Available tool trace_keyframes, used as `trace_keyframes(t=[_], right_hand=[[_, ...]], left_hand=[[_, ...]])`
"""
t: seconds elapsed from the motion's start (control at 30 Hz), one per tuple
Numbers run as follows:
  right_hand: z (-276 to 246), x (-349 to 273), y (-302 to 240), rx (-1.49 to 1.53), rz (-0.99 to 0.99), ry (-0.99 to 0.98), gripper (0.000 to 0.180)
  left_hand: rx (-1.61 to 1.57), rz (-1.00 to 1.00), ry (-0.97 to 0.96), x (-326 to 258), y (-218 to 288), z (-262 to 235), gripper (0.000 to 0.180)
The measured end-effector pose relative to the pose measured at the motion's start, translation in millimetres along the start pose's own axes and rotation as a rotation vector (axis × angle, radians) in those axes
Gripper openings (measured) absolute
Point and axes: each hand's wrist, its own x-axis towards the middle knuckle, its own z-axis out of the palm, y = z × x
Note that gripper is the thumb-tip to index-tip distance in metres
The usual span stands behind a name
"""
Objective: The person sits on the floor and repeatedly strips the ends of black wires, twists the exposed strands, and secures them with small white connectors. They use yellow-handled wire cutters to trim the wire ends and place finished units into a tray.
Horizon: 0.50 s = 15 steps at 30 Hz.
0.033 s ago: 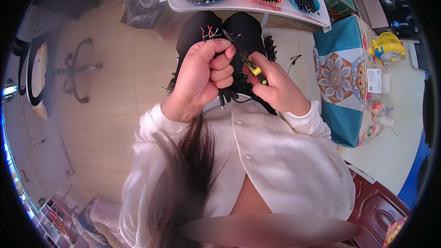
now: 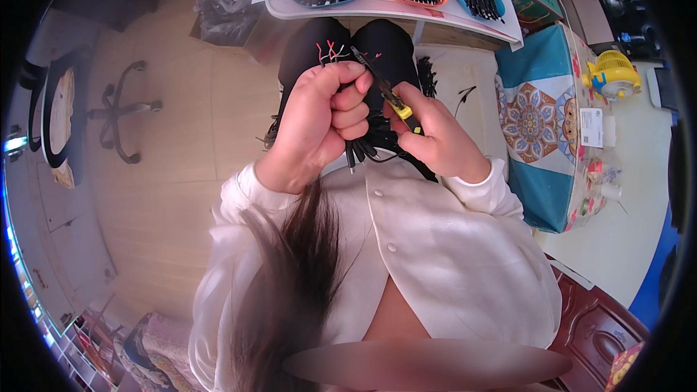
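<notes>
My left hand (image 2: pixel 319 123) is closed in a fist around a bundle of black cables (image 2: pixel 363 149). Their stripped red and white wire ends (image 2: pixel 330 51) stick up above the fist. My right hand (image 2: pixel 435 138) grips a slim cutting tool with a yellow handle (image 2: pixel 398 107). The tool's dark tip reaches the cable ends at my left fingers. Both hands are held close together over my lap, above black trousers, with white sleeves at the wrists.
A white table edge (image 2: pixel 392 11) runs along the top, carrying a blue tray (image 2: pixel 319 3) and an orange tray (image 2: pixel 410 1) full of black cables. To the right stands a teal patterned cloth-covered box (image 2: pixel 537 123) and a yellow fan (image 2: pixel 610 76). A chair base (image 2: pixel 120 112) sits on the floor at left.
</notes>
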Motion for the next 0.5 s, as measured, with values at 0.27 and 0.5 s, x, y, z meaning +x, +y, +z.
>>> trace_keyframes(t=[0.27, 0.5], right_hand=[[7, -2, 0, 0.600, 0.154, -0.118, 0.035], [-18, 16, 33, 1.326, -0.180, 0.190, 0.051]], left_hand=[[-0.081, 0.189, -0.116, 1, -10, -1, 0.022], [-0.027, 0.325, -0.271, -12, -7, -1, 0.024]])
